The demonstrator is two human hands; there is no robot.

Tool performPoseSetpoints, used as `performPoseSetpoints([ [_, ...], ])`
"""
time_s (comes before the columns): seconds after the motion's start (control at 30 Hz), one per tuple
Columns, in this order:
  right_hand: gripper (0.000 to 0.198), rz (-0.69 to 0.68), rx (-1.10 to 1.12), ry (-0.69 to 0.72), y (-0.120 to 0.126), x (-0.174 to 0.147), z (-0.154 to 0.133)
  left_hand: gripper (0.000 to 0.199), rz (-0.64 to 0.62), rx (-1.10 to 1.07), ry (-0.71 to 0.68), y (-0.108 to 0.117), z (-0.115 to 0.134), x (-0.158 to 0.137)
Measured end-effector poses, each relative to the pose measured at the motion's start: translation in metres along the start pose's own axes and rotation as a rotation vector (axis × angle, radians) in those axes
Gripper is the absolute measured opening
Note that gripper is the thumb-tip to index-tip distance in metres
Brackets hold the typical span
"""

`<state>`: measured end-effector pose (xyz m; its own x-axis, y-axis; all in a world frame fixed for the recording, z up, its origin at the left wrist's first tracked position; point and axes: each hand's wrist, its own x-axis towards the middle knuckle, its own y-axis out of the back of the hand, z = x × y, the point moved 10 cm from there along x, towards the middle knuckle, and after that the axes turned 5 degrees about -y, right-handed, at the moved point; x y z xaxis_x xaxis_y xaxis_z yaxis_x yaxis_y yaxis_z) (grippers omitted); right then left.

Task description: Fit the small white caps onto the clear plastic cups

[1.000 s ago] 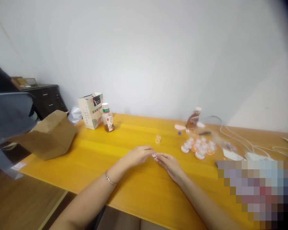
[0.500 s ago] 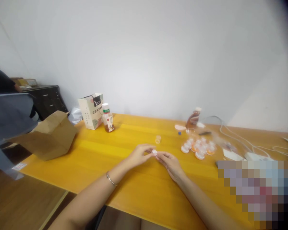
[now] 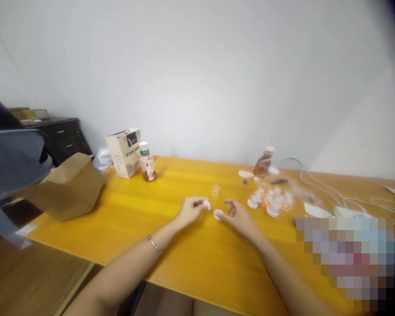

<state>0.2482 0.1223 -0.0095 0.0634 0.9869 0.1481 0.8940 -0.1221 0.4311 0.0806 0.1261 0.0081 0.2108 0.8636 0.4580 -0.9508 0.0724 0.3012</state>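
Observation:
My left hand (image 3: pixel 191 210) pinches a small white piece with reddish marks (image 3: pixel 206 204) between thumb and fingertips, just above the table. Its exact kind is too small to make out. To the right, my right hand (image 3: pixel 238 216) has thumb and forefinger apart. The thumb tip overlaps the edge of a round white lid (image 3: pixel 218 214); whether it presses on the lid is unclear. Behind both hands a small clear cup (image 3: pixel 216 190) rests on the table. A cluster of clear little containers with orange and white bases (image 3: pixel 274 201) stands to the right of my right hand.
On the yellow wooden table (image 3: pixel 184 175) are a paper gift bag (image 3: pixel 122 153), a labelled bottle (image 3: pixel 148 162), a brown paper bag (image 3: pixel 74 188), a dark-liquid bottle (image 3: pixel 263 162), a blue cap (image 3: pixel 245 181) and white cables (image 3: pixel 319 184). A pixelated patch covers the right front.
My hands have drawn apart from their shared hold. The left keeps the small white piece; the right has moved slightly right and its fingers have spread. The round white lid now shows between them.

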Motion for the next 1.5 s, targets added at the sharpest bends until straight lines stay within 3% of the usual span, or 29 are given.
performPoseSetpoints([
  [0.1, 0.042, -0.115, -0.153, 0.069, -0.018, -0.003, 0.002, 0.020, -0.044, 0.080, -0.033, -0.002, -0.001, 0.000],
  [0.27, 0.024, -0.181, -0.133, 0.161, -0.038, -0.011, -0.007, 0.024, -0.174, 0.204, -0.120, -0.019, 0.008, -0.006],
  [0.63, 0.019, -0.200, -0.089, 0.172, -0.043, -0.012, -0.008, 0.028, -0.364, 0.468, -0.347, -0.041, 0.036, -0.016],
  [0.93, 0.023, -0.229, -0.136, 0.192, -0.046, -0.012, -0.010, 0.025, -0.349, 0.485, -0.317, -0.043, 0.029, -0.010],
  [1.17, 0.023, -0.253, -0.149, 0.214, -0.049, -0.012, -0.009, 0.023, -0.334, 0.376, -0.305, -0.038, 0.030, -0.013],
  [1.37, 0.028, -0.222, -0.178, 0.227, -0.047, -0.011, -0.007, 0.033, -0.053, 0.325, -0.166, -0.016, 0.005, 0.020],
  [1.5, 0.027, -0.237, -0.154, 0.215, -0.049, -0.010, -0.004, 0.046, -0.158, 0.321, -0.238, -0.041, -0.003, 0.048],
])
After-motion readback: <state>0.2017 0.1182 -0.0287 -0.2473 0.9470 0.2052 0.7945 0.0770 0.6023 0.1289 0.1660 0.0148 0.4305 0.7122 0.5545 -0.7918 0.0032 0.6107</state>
